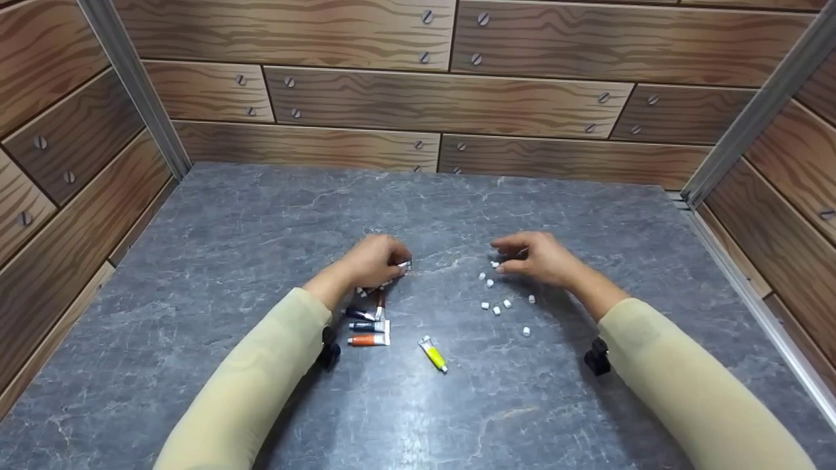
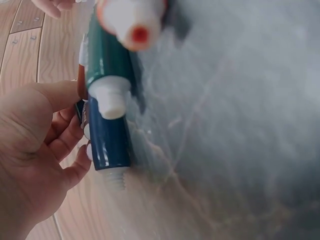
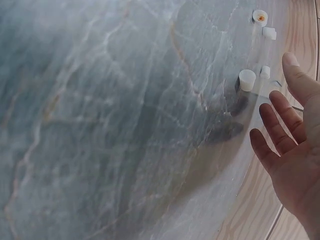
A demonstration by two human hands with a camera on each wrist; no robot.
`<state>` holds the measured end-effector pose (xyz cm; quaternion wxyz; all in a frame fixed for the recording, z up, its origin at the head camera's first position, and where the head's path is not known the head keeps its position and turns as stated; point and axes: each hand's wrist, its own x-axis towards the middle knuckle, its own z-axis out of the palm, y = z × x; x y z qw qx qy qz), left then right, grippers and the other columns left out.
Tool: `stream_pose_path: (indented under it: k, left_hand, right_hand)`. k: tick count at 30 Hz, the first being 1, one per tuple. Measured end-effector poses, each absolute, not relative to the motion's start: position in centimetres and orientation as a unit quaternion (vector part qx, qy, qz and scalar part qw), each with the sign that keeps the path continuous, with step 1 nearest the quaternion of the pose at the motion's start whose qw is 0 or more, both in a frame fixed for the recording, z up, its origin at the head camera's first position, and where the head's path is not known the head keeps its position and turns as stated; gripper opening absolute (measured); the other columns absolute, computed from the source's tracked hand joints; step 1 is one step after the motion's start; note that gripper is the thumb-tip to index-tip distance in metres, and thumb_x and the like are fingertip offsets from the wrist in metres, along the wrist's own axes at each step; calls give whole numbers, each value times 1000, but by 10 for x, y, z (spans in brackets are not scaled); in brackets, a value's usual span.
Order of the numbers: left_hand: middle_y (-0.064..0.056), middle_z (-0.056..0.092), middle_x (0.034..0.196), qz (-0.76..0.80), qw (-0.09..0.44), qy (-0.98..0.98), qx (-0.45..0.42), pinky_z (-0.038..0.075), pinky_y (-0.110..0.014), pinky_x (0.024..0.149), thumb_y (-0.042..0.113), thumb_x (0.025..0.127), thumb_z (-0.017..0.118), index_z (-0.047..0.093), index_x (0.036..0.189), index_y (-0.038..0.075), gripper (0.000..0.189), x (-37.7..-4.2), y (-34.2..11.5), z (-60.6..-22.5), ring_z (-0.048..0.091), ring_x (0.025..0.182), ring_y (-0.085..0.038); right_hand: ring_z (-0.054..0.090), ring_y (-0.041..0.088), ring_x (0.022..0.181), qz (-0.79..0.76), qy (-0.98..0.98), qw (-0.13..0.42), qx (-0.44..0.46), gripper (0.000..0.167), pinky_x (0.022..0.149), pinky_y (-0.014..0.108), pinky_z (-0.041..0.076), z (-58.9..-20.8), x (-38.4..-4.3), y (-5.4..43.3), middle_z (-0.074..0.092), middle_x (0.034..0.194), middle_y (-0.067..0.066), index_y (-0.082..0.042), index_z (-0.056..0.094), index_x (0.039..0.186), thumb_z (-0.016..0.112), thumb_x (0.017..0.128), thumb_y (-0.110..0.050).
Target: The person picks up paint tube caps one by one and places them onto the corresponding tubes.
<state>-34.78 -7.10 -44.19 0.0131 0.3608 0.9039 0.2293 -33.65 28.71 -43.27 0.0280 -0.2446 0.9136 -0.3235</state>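
Observation:
My left hand [image 1: 375, 261] reaches over a group of small paint tubes, its thumb and fingers curled round a tube end that shows as a pale sliver between them. In the left wrist view a green tube [image 2: 107, 55] and a dark blue tube [image 2: 110, 135] stand out in front of that hand and hide part of its grip. An orange tube [image 1: 368, 340] lies nearest on the left, below the others. My right hand [image 1: 539, 258] hovers at the scattered white caps, fingers relaxed and spread from the thumb. One cap [image 1: 495, 264] lies close by its thumb tip.
Several more white caps [image 1: 497, 311] are strewn on the right half of the grey marbled table [image 1: 588, 405]. A yellow tube [image 1: 434, 356] lies alone near the front middle. Wood-patterned walls [image 1: 366, 98] close off the back and sides.

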Motion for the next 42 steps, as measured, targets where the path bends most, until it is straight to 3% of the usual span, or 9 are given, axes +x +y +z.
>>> stream_pose_path:
  k: [4, 18, 26, 38, 42]
  left_hand:
    - [-10, 73, 94, 230, 7, 902, 366, 55, -46, 88, 7, 91, 75, 80, 105, 2, 15, -347, -72, -441, 65, 90, -26]
    - [-2, 70, 89, 392, 38, 871, 292, 51, -33, 78, 8, 98, 74, 72, 108, 0, 13, -338, -80, -417, 61, 81, -13]
    - [-1, 71, 88, 503, 51, 817, 275, 49, -26, 71, 5, 97, 76, 68, 99, 4, 8, -330, -85, -405, 62, 78, -11]
    - [-8, 78, 96, 586, 47, 767, 257, 57, -24, 75, 2, 95, 77, 69, 99, 2, 9, -314, -86, -391, 74, 88, -17]
    - [-10, 78, 100, 609, 47, 751, 249, 59, -25, 78, 1, 96, 76, 70, 100, 2, 7, -309, -85, -390, 76, 94, -25]
  right_hand:
    - [70, 38, 113, -317, 915, 37, -245, 50, 103, 54, 54, -433, -338, 286, 75, 120, 21, 3, 69, 135, 85, 90, -11]
    - [71, 35, 108, -321, 913, 49, -248, 48, 101, 53, 54, -434, -339, 285, 77, 114, 17, 3, 69, 134, 84, 91, -11]
    - [72, 33, 109, -313, 916, 54, -244, 44, 101, 52, 54, -435, -339, 285, 78, 114, 15, 3, 72, 130, 84, 92, -14]
    - [72, 28, 104, -285, 926, 47, -242, 37, 98, 51, 54, -436, -343, 280, 79, 110, 12, 2, 75, 123, 84, 91, -13]
    - [71, 27, 103, -277, 928, 47, -243, 35, 96, 49, 54, -437, -344, 278, 79, 109, 12, 1, 76, 122, 83, 91, -12]
